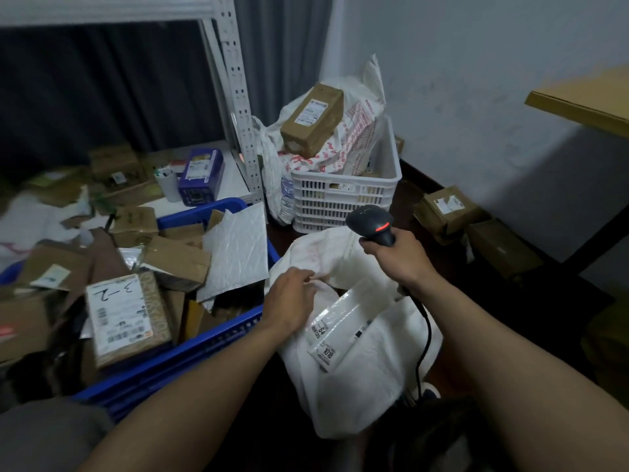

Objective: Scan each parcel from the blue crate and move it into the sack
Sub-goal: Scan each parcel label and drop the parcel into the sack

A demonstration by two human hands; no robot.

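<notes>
The glossy white poly-mailer parcel with a printed label (343, 328) lies at the mouth of the white woven sack (357, 403), near and right of the blue plastic crate (190, 349). Its label faces up. The left grip (292, 301) lies on the white folds at the parcel's far-left edge, fingers bent down. Whether they pinch the parcel or the sack's rim I cannot tell. The right grip (394, 257) is wrapped round the handle of the black handheld barcode scanner (372, 221), held above the far side of the sack.

This parcel looks light, soft and limp, and its film is probably slippery. It would likely sag and slide if lifted by one corner, so a pinch across a gathered edge, or a push down into the sack, suits it better.

The parcels left in the crate will handle differently. The brown cardboard box with a white handwritten label (126, 315) looks stiff and heavier, and is best taken across its short sides. The white padded envelope (238, 253) leaning at the crate's far right looks light and springy and can be pinched at its upper edge.
</notes>
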